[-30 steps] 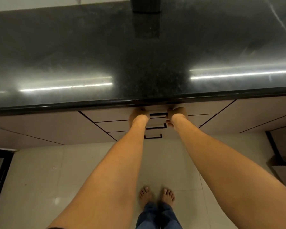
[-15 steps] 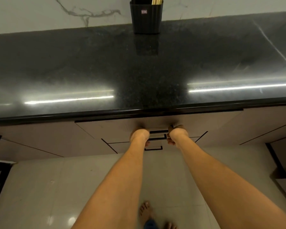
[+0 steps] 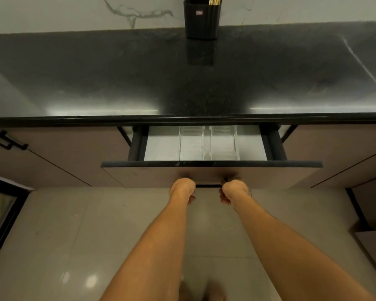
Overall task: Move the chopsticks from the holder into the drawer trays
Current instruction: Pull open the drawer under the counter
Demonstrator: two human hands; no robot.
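- Your left hand (image 3: 182,187) and right hand (image 3: 234,189) are both down at the drawer handle (image 3: 207,185). The fingers are curled under the dark bar, one fist at each end, with a short stretch of bar showing between them.
- The drawer (image 3: 139,164) stands part-way out from under the countertop (image 3: 117,79). Its brown front faces you, its dark top edge runs across the view, and its back part is hidden beneath the stone lip.
- Inside there's a pale floor, and in the middle sit two clear trays side by side and touching: the left tray (image 3: 191,144) and the right tray (image 3: 223,143). They run front to back, and through their walls you can see only their ribbed bottoms.
- On either side of the trays lies bare pale drawer floor, out to the dark side rails.
- Now look up at the far edge of the counter. The black holder (image 3: 201,20) stands upright against the marbled wall (image 3: 74,14), well away from the drawer, and its reflection shows in the polished stone below it.
- The chopsticks (image 3: 215,0) are in the holder's right-hand part, a pale yellowish bundle standing on end. Their tops are cut off by the frame, so no count is possible.
- The holder's left-hand part shows only dark, and I can't tell what it holds.
- There's one label: a small red-and-white sticker (image 3: 199,13) near the top of the holder's front. Its writing is too small to read.
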